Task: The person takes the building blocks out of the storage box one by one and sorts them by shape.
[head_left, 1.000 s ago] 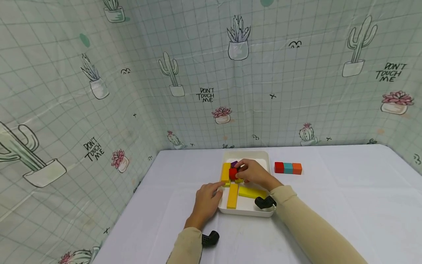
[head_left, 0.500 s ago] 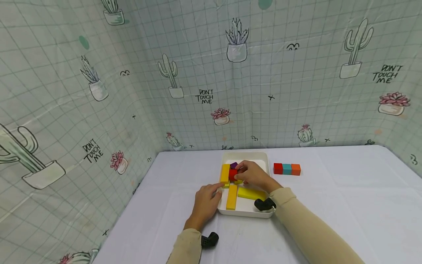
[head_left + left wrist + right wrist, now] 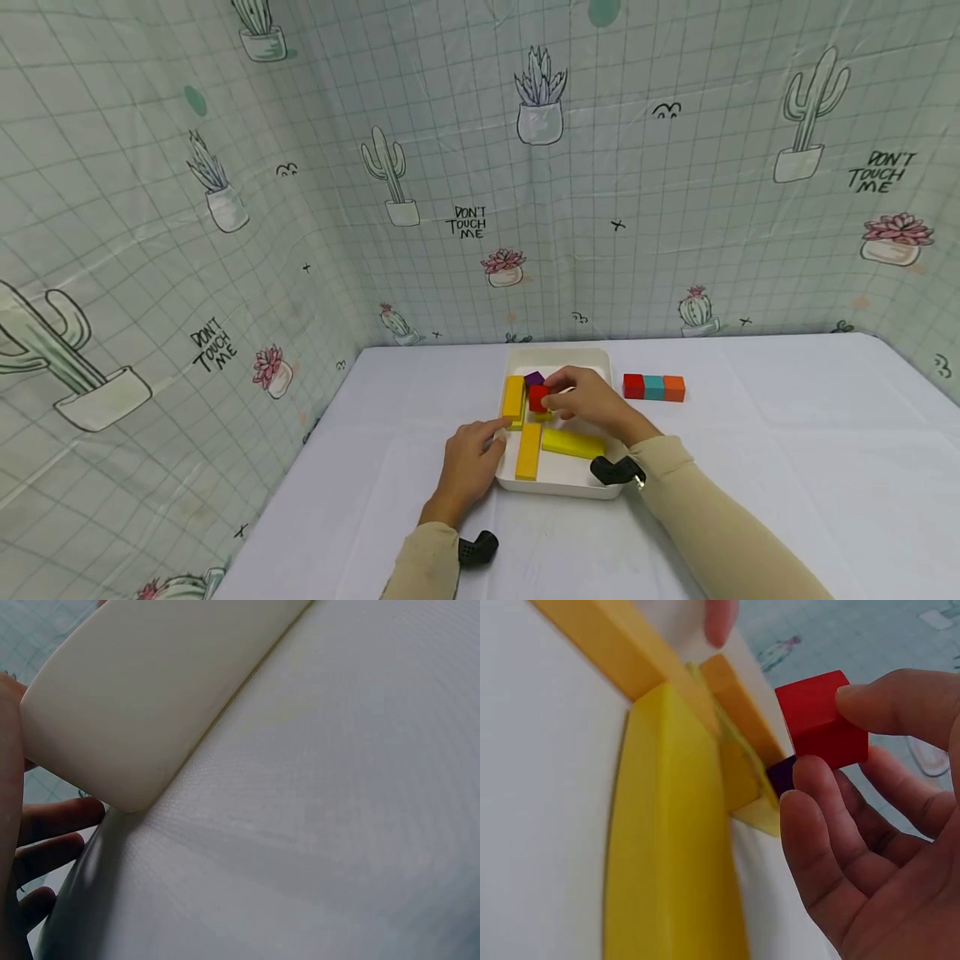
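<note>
My right hand (image 3: pixel 596 402) pinches a red cube (image 3: pixel 821 720) between thumb and fingers, lifted above the blocks in a white tray (image 3: pixel 558 483). A purple block (image 3: pixel 534 379) shows just behind the cube. At the tray's left wall, my left hand (image 3: pixel 468 458) grips the rim, with thumb and forefinger at the edge; the left wrist view shows its other fingers (image 3: pixel 60 814) outside the tray's corner. In the tray lie several yellow blocks: an upper-left one (image 3: pixel 513 398), a front one (image 3: pixel 528 452) and one lying crosswise (image 3: pixel 573 443).
Right of the tray, a red cube (image 3: pixel 633 386), a teal cube (image 3: pixel 654 387) and an orange cube (image 3: pixel 674 388) stand in a row on the white-covered table (image 3: pixel 787 467). A cactus-print cloth (image 3: pixel 600 167) hangs behind and at the left.
My right hand has moved slightly right with the red cube, away from the upper-left yellow block. The left hand stays at the tray's rim.
</note>
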A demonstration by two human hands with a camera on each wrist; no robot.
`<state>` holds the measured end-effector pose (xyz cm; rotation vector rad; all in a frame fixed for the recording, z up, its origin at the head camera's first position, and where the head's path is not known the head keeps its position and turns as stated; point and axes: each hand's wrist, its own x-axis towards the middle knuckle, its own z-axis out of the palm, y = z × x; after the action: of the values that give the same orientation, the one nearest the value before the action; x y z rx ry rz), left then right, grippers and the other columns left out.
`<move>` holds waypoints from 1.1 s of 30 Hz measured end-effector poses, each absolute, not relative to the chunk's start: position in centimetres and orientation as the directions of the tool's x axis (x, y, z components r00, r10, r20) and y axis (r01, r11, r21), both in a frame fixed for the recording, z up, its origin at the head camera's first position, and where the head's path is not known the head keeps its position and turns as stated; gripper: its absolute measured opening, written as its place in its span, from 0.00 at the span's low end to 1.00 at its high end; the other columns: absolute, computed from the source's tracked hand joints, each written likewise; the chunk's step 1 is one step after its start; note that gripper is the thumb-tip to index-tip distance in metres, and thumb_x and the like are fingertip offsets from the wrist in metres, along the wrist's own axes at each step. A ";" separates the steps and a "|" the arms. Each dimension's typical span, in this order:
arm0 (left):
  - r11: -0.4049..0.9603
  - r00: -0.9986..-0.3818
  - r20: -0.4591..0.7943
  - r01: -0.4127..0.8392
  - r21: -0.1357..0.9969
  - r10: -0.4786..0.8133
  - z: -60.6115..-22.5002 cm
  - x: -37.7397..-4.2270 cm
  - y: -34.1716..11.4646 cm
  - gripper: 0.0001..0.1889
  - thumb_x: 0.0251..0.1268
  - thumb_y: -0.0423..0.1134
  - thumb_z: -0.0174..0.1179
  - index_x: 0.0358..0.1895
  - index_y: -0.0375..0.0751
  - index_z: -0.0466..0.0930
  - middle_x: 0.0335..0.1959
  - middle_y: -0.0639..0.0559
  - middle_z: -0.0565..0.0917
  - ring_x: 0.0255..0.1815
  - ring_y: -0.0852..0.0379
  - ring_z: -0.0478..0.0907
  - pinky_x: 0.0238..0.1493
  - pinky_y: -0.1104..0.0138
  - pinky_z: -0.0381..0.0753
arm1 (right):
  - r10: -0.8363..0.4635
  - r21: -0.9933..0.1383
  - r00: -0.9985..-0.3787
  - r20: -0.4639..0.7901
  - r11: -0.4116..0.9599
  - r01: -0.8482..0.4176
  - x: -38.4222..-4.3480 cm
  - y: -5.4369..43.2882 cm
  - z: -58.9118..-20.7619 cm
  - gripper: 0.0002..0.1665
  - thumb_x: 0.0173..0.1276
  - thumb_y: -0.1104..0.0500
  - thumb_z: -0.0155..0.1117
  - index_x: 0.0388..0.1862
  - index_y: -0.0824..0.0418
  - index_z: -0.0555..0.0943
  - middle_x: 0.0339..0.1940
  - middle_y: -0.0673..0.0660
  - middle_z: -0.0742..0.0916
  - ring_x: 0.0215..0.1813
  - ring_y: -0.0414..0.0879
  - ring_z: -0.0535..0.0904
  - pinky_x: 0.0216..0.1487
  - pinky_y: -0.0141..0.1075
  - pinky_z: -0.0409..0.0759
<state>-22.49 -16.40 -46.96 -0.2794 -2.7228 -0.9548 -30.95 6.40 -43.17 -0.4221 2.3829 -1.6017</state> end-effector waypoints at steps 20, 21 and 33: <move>0.769 -0.951 0.293 0.263 0.583 0.102 -46.9 -22.4 -16.4 0.18 0.74 0.43 0.52 0.61 0.51 0.83 0.52 0.50 0.85 0.54 0.49 0.77 0.62 0.47 0.69 | -0.427 -0.998 -0.904 0.002 0.063 -0.032 -29.0 10.0 -41.6 0.25 0.70 0.60 0.65 0.60 0.72 0.71 0.56 0.68 0.81 0.50 0.56 0.84 0.51 0.47 0.83; 0.769 -0.949 0.298 0.265 0.582 0.102 -46.9 -22.4 -16.4 0.18 0.74 0.43 0.53 0.61 0.51 0.83 0.52 0.50 0.85 0.54 0.49 0.77 0.62 0.47 0.69 | -0.422 -0.997 -0.907 0.000 0.069 -0.032 -29.0 10.1 -41.7 0.26 0.70 0.60 0.65 0.60 0.72 0.71 0.56 0.68 0.81 0.50 0.56 0.84 0.51 0.47 0.83; 0.771 -0.947 0.303 0.269 0.577 0.103 -47.0 -22.5 -16.2 0.17 0.73 0.42 0.53 0.60 0.50 0.83 0.52 0.50 0.85 0.53 0.49 0.77 0.61 0.48 0.71 | -0.367 -0.995 -0.930 0.017 0.082 -0.051 -28.5 12.0 -41.7 0.26 0.70 0.61 0.64 0.61 0.72 0.70 0.58 0.69 0.81 0.50 0.55 0.83 0.50 0.46 0.84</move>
<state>-22.45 -16.20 -47.02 -0.2902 -2.7120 -0.9405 -28.49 12.01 -41.74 -0.4204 2.1213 -1.9355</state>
